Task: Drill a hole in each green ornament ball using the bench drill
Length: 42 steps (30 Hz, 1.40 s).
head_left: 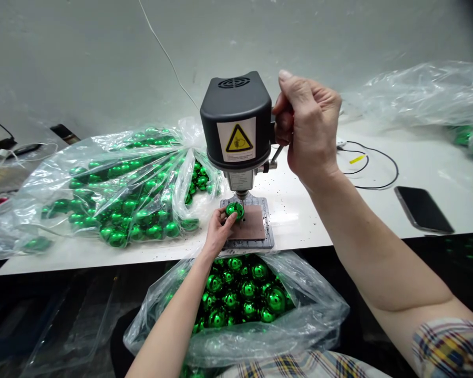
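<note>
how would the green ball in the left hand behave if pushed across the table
The green ball would likely roll readily, since it looks round. Its mirror-like shine suggests a smooth, perhaps slippery surface.

We see a glossy green ball point(235, 210), a brownish-pink pad point(255, 226) by the white tabletop's point(295, 223) front edge, a black machine head point(236, 100) with a yellow-and-black warning label point(238, 140), our multicoloured plaid sleeve point(449, 344) and, blurred towards the back edge, probably green balls point(462, 134).

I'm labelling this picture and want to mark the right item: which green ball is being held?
The green ball in the left hand, below the black machine. The others lie in or beside plastic bags, not in a hand.
</note>
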{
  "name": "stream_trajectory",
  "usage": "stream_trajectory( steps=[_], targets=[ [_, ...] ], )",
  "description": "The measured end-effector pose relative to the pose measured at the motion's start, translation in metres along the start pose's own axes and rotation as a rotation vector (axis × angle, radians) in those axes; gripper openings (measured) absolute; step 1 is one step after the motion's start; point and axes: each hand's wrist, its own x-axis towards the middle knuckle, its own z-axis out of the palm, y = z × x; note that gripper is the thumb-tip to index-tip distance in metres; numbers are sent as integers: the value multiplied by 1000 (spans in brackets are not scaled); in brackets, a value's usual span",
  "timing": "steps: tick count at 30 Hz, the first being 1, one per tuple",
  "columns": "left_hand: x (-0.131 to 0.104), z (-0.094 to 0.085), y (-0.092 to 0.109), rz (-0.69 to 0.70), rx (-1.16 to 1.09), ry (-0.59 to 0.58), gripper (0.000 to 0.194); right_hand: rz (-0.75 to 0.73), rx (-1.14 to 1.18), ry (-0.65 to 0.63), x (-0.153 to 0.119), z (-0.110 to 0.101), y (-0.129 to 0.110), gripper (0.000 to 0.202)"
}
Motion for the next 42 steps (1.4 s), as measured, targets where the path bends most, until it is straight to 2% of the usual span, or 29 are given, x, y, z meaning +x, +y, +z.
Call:
stream_trajectory(
  steps=[9,16,21,26,30,34,42],
  targets=[
    [3,13,-12,112,99,8,49,-11,14,15,-1,1,-1,59],
    [-10,18,-9,265,205,36,50,-23,39,-17,1,-2,4,59],
    [-10,16,-7,303,337,65,54,-26,8,-19,2,-3,4,60],
    [-7,13,-6,273,397,50,54,-33,8,-17,-3,-1,0,59],
    [-7,12,-7,273,397,45,54,-96,37,7,-18,-1,-7,51],
    [-7,12,-7,286,406,30,54,-189,97,41,-45,-3,-10,43],
    [-9,15,-2,267,381,37,53,-293,16,88,-85,-11,5,47]
  ],
)
